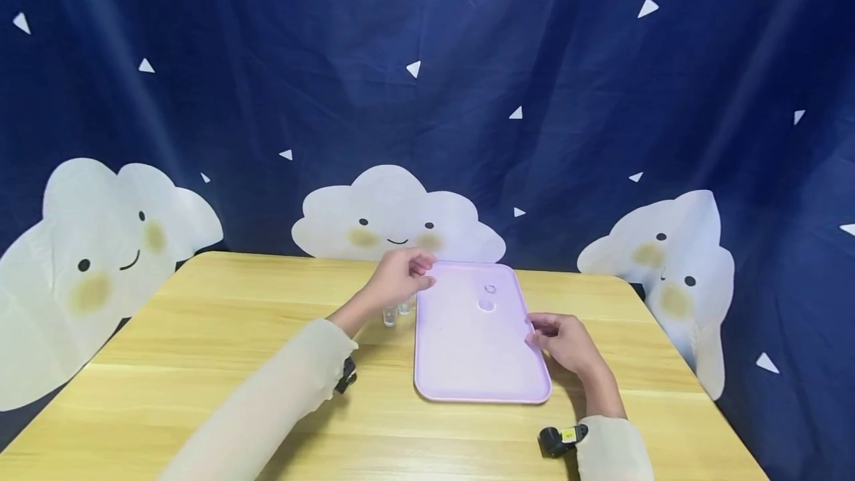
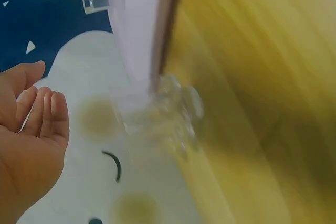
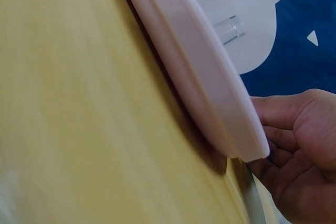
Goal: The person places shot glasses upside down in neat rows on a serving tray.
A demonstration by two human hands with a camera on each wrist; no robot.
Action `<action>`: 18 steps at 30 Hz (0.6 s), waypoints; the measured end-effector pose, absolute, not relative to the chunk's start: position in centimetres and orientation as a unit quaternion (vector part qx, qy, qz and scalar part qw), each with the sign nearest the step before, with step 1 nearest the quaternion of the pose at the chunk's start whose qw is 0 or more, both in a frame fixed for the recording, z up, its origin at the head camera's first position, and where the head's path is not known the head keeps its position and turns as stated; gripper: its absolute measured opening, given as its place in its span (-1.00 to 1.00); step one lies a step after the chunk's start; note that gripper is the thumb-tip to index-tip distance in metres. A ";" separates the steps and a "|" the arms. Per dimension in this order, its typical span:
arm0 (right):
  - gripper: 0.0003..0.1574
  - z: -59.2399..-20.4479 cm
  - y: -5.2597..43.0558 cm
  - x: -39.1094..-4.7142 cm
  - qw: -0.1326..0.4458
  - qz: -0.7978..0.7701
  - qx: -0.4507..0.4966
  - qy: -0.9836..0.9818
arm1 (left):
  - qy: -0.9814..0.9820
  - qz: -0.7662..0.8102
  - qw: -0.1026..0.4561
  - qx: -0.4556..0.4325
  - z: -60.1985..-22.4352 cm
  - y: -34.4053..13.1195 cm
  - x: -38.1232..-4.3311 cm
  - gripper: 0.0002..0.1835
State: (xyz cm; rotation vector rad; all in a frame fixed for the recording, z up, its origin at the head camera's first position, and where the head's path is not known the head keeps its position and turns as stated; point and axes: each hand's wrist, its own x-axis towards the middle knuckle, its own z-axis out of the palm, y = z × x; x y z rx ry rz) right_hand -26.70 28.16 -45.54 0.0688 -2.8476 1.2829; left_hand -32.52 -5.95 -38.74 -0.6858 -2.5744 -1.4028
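Note:
A pale purple tray (image 1: 467, 351) lies lengthwise on the wooden table, its near end toward me. My right hand (image 1: 566, 340) grips the tray's right rim; the right wrist view shows the thumb over the edge and the fingers (image 3: 273, 148) at its underside. One small clear cup (image 1: 487, 301) stands on the tray's far half. My left hand (image 1: 399, 277) hovers by the tray's far left corner, its fingers loosely bent and nothing between them. Beside the tray's left edge, partly behind that hand, stand more clear cups (image 1: 390, 316), blurred in the left wrist view.
The light wooden table (image 1: 220, 347) reaches back to a dark blue curtain (image 1: 374, 58) with printed clouds and white triangles. Each wrist carries a small black camera, such as the right one (image 1: 561, 439). The tray's far end lies near the table's back edge.

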 end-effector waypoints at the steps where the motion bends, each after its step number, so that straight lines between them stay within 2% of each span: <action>1: -0.50 -45.5 28.1 -26.7 0.009 0.411 0.021 -0.911 | -0.854 -0.465 0.067 -0.224 -38.9 -6.5 -32.3 -0.67; 10: -0.50 -45.6 28.0 -26.8 0.010 0.414 0.023 -0.910 | -0.861 -0.469 0.069 -0.182 -41.4 -10.7 -30.8 -0.65; 18: -0.50 -45.5 28.1 -26.8 0.002 0.423 0.012 -0.906 | -0.867 -0.467 0.055 -0.163 -42.6 -12.1 -30.0 -0.56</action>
